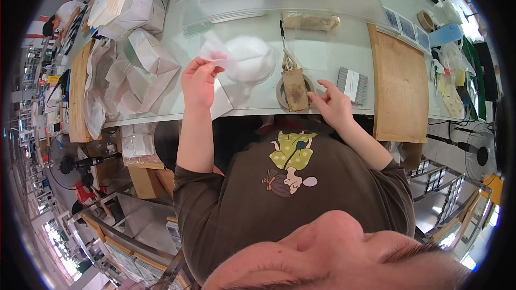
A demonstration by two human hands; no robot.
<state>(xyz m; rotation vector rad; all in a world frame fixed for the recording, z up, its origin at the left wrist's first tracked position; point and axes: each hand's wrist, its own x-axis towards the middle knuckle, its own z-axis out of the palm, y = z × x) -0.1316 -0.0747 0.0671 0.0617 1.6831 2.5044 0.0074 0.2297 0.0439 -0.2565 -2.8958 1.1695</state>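
My left hand [199,81] is raised over the table with thumb and fingers pinched on a thin, translucent white sheet [217,48]. Just right of that sheet lies a round heap of soft white material [250,59]. My right hand [332,106] has its fingers apart and holds nothing. Its thumb side is close to a worn tan block [295,90] with cord at its top; whether they touch I cannot tell. Under the block sits a round tan ring [280,96], mostly covered. Right of it is a grey, ridged flat piece [352,86] with a white strip.
A clear raised shelf [285,2] spans the back, with a wrapped tan bar [310,22] below it. Wooden boards [400,83] flank the work area. Crumpled white packaging [142,70] fills the left; a tape roll [425,21] stands back right. A white card [220,101] lies near the front edge.
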